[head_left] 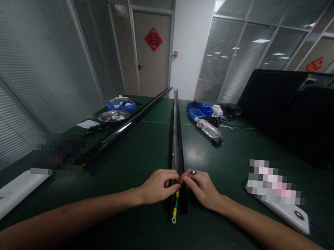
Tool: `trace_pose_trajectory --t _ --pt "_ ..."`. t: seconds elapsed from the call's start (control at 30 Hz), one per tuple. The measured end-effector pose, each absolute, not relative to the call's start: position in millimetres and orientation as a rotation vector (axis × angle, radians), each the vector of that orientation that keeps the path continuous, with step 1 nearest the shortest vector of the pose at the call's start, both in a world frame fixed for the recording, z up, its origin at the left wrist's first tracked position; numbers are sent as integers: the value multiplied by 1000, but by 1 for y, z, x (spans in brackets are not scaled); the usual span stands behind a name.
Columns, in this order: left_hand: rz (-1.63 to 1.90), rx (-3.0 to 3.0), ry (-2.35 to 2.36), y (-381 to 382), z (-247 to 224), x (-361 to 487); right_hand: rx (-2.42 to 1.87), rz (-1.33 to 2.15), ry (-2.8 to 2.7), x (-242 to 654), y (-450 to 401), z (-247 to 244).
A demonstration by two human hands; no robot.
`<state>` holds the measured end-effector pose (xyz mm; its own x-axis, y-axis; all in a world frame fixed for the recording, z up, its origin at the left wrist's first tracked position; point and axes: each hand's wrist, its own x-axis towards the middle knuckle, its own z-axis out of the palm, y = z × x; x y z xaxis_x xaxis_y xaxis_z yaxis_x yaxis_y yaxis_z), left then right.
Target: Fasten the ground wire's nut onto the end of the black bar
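The short green wire with yellow sleeves and a silver ring terminal (175, 206) lies midway along the near edge of the green-topped bench (221, 166), set in from it, at the near end of a long, glossy black channel (178, 149) running toward the far edge. The left hand (158, 186) has thumb and forefinger closed on the wire's upper end; the right hand (204, 189) has its fingertips drawn together beside them, their exact grip hidden. The wire looks light and flexible, best held by a stiffer yellow sleeve. The channel seems rigid, slippery and awkwardly long, better steadied by its sides.
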<state>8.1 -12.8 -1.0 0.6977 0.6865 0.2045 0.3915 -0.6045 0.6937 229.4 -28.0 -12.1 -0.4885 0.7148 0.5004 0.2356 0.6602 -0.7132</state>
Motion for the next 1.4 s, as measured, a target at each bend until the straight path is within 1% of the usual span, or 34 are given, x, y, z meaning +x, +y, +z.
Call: trace_pose_trajectory --t 0.4,1.4 --pt "613 2282 817 -12 2 8 -727 641 -2042 230 -30 -12" --pt "598 2278 814 -14 7 10 -743 718 -2016 229 -29 -16"
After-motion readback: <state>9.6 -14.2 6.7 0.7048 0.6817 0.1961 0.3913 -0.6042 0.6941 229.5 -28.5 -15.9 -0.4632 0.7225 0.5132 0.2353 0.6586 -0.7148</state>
